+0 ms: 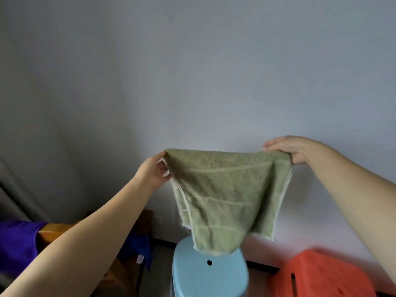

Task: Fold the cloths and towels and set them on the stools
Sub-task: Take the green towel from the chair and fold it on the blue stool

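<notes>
A green towel (227,196) with pale edging hangs doubled over in the air in front of the wall. My left hand (153,171) pinches its upper left corner and my right hand (295,150) grips its upper right corner, so the top edge is stretched between them. The towel's lower end hangs just above the seat of a light blue stool (211,273), which has a small hole in its top. An orange stool (321,275) stands to the right of the blue one, with nothing visible on it.
A plain pale wall fills the background. At the lower left a purple cloth (17,241) and a blue cloth (141,247) lie over brown wooden furniture (55,230). A dark baseboard runs behind the stools.
</notes>
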Demonstrator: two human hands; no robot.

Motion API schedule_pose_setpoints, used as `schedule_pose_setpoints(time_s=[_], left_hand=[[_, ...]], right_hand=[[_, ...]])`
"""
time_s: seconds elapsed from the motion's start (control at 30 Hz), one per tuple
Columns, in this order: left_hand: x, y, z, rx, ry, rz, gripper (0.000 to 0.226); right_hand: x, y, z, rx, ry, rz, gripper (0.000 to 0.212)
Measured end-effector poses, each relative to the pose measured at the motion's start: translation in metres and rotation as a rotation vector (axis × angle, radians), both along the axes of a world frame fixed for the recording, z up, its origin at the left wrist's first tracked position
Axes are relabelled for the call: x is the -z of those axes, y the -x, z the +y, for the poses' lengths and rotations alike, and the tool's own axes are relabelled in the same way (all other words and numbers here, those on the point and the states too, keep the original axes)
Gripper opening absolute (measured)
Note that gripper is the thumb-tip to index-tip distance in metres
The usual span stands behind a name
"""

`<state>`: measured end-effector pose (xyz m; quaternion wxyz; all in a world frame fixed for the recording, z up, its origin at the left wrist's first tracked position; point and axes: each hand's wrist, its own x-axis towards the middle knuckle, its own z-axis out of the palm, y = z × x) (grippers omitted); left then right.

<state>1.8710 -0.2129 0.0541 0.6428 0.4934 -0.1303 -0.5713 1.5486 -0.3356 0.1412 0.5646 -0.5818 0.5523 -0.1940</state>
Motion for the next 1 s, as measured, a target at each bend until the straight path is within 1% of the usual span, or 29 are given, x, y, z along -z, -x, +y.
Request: schedule_pose_setpoints(time_s=[0.03,0.07,0.1,0.17,0.2,0.23,0.33,0.4,0.47,0.53,0.6,0.63,0.7,0.83,0.9,0.93,1.0], left_hand=[[-0.003,-0.004,-0.001,-0.030,0.046,0.006,0.019],[-0.007,-0.006,-0.003,-0.047,0.086,0.005,0.019],[-0.010,-0.008,-0.005,-0.057,0.110,-0.001,0.020],[-0.016,-0.009,-0.009,-0.064,0.130,-0.030,0.019],[-0.019,-0.009,-0.010,-0.069,0.134,-0.058,0.018],[-0.022,-0.011,-0.010,-0.076,0.133,-0.095,0.016],[-0.028,-0.018,-0.011,-0.093,0.113,-0.219,0.016],[-0.033,-0.024,-0.009,-0.111,0.102,-0.283,0.020],[-0.038,-0.028,-0.008,-0.128,0.087,-0.353,0.023],[-0.042,-0.029,-0.008,-0.149,0.079,-0.393,0.022],[-0.045,-0.026,-0.009,-0.172,0.078,-0.390,0.022],[-0.047,-0.025,-0.010,-0.186,0.080,-0.377,0.021],[-0.052,-0.022,-0.011,-0.209,0.078,-0.366,0.021],[-0.057,-0.022,-0.013,-0.246,0.048,-0.432,0.020],[-0.055,-0.022,-0.014,-0.261,0.028,-0.456,0.020],[-0.054,-0.023,-0.016,-0.267,0.017,-0.449,0.020],[-0.051,-0.023,-0.019,-0.285,-0.014,-0.417,0.017]], right_hand=[[0.000,0.003,0.003,-0.032,-0.055,0.062,0.010],[0.002,0.005,0.006,-0.046,-0.107,0.095,0.008],[0.006,0.007,0.006,-0.037,-0.145,0.109,0.011],[0.016,0.007,0.004,0.025,-0.174,0.057,0.007],[0.020,0.005,0.003,0.071,-0.159,-0.007,0.004],[0.024,0.004,0.000,0.123,-0.117,-0.091,0.004],[0.031,0.001,-0.005,0.219,0.062,-0.280,0.018],[0.034,0.001,-0.007,0.237,0.142,-0.352,0.022],[0.036,0.001,-0.010,0.270,0.207,-0.371,0.023],[0.036,0.000,-0.013,0.304,0.260,-0.370,0.021],[0.035,-0.002,-0.014,0.316,0.335,-0.321,0.015],[0.034,-0.003,-0.015,0.317,0.392,-0.266,0.016],[0.031,-0.002,-0.017,0.304,0.523,-0.152,0.024],[0.026,0.003,-0.017,0.282,0.719,0.178,0.019],[0.026,0.006,-0.018,0.286,0.725,0.182,0.015],[0.026,0.006,-0.018,0.280,0.702,0.131,0.012],[0.026,0.006,-0.018,0.272,0.601,-0.037,0.007]])
